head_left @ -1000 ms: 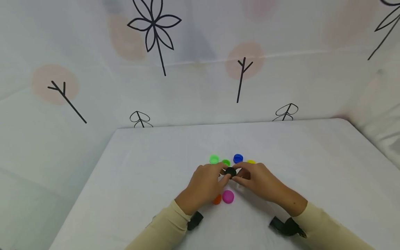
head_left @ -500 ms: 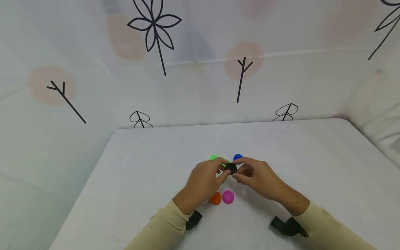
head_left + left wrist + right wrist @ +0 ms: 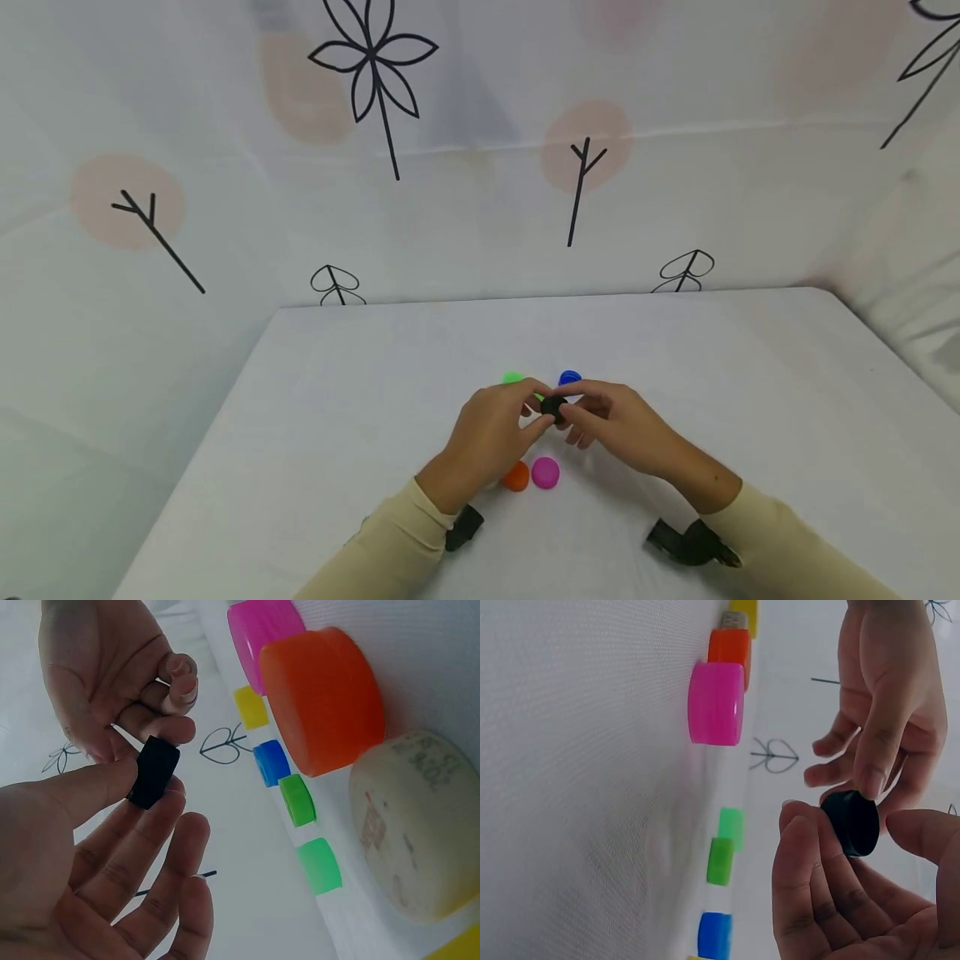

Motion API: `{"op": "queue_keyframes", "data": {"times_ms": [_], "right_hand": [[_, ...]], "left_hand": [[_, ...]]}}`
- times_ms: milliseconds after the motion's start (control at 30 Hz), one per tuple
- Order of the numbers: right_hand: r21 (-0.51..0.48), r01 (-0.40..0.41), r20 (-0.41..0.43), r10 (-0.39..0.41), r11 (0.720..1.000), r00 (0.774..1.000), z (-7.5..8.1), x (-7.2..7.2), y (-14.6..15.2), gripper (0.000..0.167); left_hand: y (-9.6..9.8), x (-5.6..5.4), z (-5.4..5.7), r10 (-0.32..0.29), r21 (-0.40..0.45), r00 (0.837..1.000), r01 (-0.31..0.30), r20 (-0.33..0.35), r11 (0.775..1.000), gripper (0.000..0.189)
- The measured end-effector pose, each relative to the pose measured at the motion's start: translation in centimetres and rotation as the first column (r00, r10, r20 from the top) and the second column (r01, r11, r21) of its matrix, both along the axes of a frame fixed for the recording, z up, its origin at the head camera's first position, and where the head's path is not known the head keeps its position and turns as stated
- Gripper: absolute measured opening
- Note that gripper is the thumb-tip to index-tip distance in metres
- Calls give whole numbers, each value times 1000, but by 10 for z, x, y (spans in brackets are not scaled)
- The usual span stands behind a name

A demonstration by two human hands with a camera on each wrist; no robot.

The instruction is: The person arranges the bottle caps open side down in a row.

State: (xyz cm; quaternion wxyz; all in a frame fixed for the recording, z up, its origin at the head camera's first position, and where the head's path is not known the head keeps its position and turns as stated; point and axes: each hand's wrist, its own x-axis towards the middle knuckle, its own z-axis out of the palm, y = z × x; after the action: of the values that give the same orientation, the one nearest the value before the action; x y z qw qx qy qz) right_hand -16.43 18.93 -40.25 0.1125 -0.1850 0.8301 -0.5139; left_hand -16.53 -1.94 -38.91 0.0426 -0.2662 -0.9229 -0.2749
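Between my two hands, raised above the table, is a small black bottle cap [image 3: 552, 407]. My left hand [image 3: 483, 429] pinches it between thumb and fingertips. The right hand [image 3: 630, 425] has its curled fingers around the cap's other side; in the right wrist view those fingertips meet its side, while a small gap shows by the thumb. Closer to me lie a pink cap [image 3: 545, 472] and an orange cap [image 3: 517, 477], beside a cream cap with printed marks [image 3: 420, 832]. The left hand hides that cream cap in the head view.
Beyond the hands sit a blue cap [image 3: 570, 377], a light green cap [image 3: 513, 377], a darker green cap [image 3: 298, 801] and a yellow cap [image 3: 251, 706]. Another yellow piece [image 3: 461, 946] shows past the cream one. White cloth covers the table [image 3: 360, 392]; a patterned curtain [image 3: 480, 208] hangs behind.
Both hands have risen slightly with the black cap, now covering the yellow cap in the head view. The right thumb has shifted across the black cap, and the right fingers have changed position.
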Motion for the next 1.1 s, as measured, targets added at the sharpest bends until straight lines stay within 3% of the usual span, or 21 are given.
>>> {"op": "queue_keyframes", "data": {"times_ms": [667,1100], "right_hand": [[13,-12,71,11,1000,997,0,-2,5,26],[67,-127,59,123,990,991,9,-4,18,24]], "left_hand": [[2,0,-4,-52,12,998,52,-38,999,29],[5,2,-9,-76,-22,997,75,-11,997,24]]}}
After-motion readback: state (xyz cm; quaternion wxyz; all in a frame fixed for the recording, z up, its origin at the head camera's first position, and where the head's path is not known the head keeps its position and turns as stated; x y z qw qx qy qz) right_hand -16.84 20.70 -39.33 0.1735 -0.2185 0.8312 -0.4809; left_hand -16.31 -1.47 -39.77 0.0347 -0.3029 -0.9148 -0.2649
